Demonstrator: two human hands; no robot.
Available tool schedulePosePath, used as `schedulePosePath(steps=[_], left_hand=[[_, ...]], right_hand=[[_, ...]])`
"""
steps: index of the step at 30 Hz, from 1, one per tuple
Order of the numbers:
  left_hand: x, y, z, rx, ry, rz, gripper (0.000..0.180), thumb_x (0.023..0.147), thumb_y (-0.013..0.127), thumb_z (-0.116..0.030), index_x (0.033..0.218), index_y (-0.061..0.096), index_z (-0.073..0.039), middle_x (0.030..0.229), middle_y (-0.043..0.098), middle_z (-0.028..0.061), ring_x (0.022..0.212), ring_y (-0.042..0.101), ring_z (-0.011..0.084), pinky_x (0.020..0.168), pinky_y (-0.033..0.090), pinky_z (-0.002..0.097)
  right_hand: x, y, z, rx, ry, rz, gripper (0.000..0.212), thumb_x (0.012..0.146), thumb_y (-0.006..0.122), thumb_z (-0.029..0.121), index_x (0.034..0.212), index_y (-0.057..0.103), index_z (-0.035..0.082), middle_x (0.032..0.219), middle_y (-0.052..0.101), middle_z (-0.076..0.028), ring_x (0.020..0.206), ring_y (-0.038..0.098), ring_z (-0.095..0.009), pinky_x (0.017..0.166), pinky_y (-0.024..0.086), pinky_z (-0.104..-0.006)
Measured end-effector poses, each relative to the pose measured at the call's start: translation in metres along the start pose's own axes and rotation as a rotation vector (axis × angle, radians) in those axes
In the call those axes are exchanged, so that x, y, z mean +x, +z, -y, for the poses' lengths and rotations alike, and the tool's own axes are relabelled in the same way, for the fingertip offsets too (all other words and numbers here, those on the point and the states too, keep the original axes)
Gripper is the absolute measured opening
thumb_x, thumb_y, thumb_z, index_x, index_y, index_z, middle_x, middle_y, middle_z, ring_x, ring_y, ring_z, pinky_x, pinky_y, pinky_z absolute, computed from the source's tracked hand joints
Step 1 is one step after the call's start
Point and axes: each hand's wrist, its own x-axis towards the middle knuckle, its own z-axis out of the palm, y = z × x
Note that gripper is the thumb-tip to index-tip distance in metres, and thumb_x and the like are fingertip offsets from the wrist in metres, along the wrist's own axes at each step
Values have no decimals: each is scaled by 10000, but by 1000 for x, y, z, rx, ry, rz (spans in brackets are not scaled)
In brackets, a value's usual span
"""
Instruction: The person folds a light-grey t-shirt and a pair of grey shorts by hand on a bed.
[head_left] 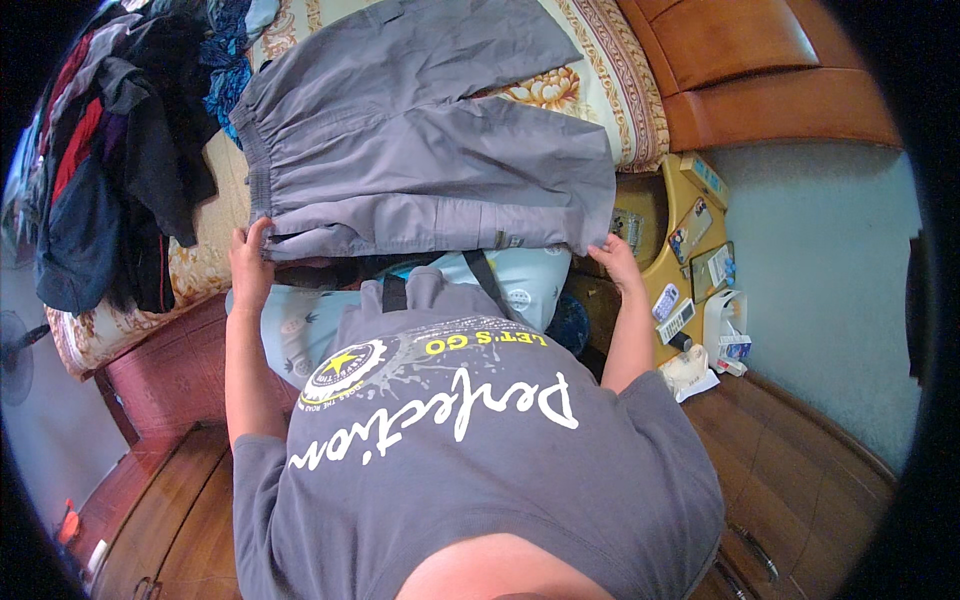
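Observation:
A pair of grey cargo shorts [440, 165] lies spread sideways over the bed, its elastic waistband at the left and its leg hems at the right. My left hand [250, 262] pinches the near corner of the waistband. At the near leg's hem, my right hand [616, 262] grips the lower corner between thumb and fingers. The near edge of the shorts is drawn straight between both hands, just past the bed's near side. Creases run along the near leg, which has a side pocket.
Dark clothes [130, 160] are heaped on the bed's left, beside a blue patterned garment [228, 70]. A brown headboard [745, 70] stands at the right. Below it, a yellow bedside table [655, 280] carries phones, a remote and a white bag [690, 372]. Light-blue printed fabric [300, 325] lies before me.

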Motion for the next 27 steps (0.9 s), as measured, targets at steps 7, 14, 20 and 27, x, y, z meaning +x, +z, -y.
schedulePosePath(steps=[7, 14, 20, 27], left_hand=[[15, -39, -12, 127, 161, -17, 328, 633, 642, 17, 931, 667, -119, 941, 481, 84, 915, 507, 242, 824, 370, 360], [11, -30, -20, 376, 363, 34, 315, 630, 627, -37, 918, 696, -146, 1015, 527, 43, 994, 500, 207, 903, 326, 362], [6, -21, -4, 395, 453, -38, 331, 655, 597, -51, 959, 680, -153, 936, 544, 27, 940, 510, 199, 904, 333, 365], [4, -32, -12, 315, 466, -37, 363, 672, 570, -25, 1007, 643, -145, 785, 505, 40, 813, 507, 212, 845, 361, 360]], right_hand=[[-15, -31, 53, -563, -134, -373, 306, 847, 558, 155, 1114, 501, 16, 920, 639, -200, 843, 627, -316, 768, 474, -380], [-16, 28, 36, -875, -129, -546, 466, 835, 585, 186, 1218, 332, 107, 988, 580, -252, 871, 581, -406, 748, 444, -524], [-54, 53, 22, -1221, -692, -392, 553, 682, 723, 242, 1160, 462, 144, 1218, 426, -77, 1174, 400, -250, 974, 276, -553], [-33, 44, 17, -1151, -796, -372, 310, 677, 567, -9, 972, 587, 83, 853, 557, -60, 843, 539, -249, 844, 395, -418]])
